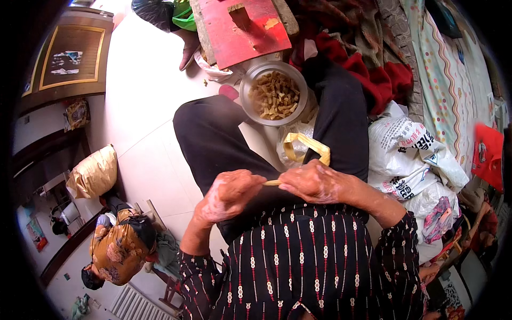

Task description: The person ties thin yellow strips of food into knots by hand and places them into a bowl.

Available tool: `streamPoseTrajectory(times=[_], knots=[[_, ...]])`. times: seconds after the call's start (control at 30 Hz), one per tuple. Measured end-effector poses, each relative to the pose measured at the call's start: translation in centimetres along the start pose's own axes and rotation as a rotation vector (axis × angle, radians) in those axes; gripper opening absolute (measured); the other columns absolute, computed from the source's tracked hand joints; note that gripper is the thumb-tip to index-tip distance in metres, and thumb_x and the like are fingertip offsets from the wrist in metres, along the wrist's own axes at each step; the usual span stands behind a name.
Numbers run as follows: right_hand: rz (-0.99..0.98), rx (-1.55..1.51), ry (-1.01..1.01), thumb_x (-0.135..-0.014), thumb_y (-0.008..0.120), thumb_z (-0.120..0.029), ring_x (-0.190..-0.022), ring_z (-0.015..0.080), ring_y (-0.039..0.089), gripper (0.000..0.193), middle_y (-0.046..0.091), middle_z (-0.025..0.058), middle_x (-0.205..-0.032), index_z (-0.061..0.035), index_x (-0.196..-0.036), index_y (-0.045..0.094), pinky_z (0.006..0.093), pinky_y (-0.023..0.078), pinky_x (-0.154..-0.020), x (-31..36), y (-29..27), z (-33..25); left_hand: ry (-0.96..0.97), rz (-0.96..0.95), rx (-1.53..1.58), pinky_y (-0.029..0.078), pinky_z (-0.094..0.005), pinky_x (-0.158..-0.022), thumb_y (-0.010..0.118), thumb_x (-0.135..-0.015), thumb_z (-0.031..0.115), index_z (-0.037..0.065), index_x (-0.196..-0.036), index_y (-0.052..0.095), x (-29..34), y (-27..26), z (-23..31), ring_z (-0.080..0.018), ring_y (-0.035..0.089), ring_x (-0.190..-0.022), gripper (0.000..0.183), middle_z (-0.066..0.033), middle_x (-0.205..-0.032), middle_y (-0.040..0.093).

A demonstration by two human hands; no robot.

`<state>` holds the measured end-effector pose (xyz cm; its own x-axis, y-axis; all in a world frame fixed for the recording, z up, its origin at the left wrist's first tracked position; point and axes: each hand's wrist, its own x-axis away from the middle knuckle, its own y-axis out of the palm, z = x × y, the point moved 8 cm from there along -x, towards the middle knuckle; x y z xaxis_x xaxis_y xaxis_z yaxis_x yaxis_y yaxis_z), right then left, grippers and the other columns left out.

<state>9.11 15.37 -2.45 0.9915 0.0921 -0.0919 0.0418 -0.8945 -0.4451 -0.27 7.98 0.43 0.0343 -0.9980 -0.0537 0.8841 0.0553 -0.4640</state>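
Gripping yellow strip [323, 153] in closed fingers of left hand [234, 193] and right hand [313, 182]; might snap if overpulled, or, pinched loosely, drop outside near rim of metal bowl [244, 96].

Red board [229, 40], pale floor [146, 106]: what sits where

Board's up front, weathered wood [287, 17] showing along both sides; upright wooden block [239, 17] on it. Floor's tiled; small brown scrap [205, 82] and a dark-red shoe [188, 55] on it, left of the board. Metal bowl [246, 90] just beside the board's near edge (support under it hidden, can't tell what).
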Motion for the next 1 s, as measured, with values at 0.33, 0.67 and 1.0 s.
streamPoseTrajectory(times=[0.33, 0.67, 1.0], knots=[[0.078, -0.084, -0.092, -0.094, 0.045, -0.018, -0.054, 0.0301, 0.056, 0.023, 0.054, 0.0145, -0.062, -0.0018, -0.077, 0.047, 0.0402, 0.045, -0.051, -1.8, -0.6, -0.9, -0.186, 0.090, -0.173, 0.041, -0.0296, -0.049, 0.061, -0.074, -0.005, -0.003, -0.087, 0.061, 1.3, -6.5, 0.3, -0.0206, 0.055, -0.053, 0.014, -0.0090, -0.062, 0.056], [0.004, -0.068, -0.027, -0.093, 0.045, -0.023, -0.063, 0.0371, 0.056, 0.025, 0.051, 0.0194, -0.059, -0.0023, -0.079, 0.047, 0.0464, 0.042, -0.059, -1.5, -0.2, 0.6, -0.073, -0.165, -0.311, 0.046, -0.0397, -0.064, 0.068, -0.068, -0.001, -0.002, -0.102, 0.055, -2.1, 1.4, 1.3, -0.0319, 0.056, -0.071, 0.037, -0.0139, -0.081, 0.057], [0.051, -0.192, -0.031, -0.094, 0.044, -0.027, -0.062, 0.0380, 0.053, 0.029, 0.049, 0.0188, -0.059, -0.0024, -0.079, 0.048, 0.0448, 0.040, -0.059, -1.2, -1.1, 0.2, -0.463, -0.194, -0.081, 0.037, -0.0303, -0.045, 0.059, -0.080, 0.001, -0.001, -0.073, 0.054, 1.8, -2.5, -1.7, -0.0172, 0.049, -0.047, 0.009, -0.0082, -0.054, 0.047]])
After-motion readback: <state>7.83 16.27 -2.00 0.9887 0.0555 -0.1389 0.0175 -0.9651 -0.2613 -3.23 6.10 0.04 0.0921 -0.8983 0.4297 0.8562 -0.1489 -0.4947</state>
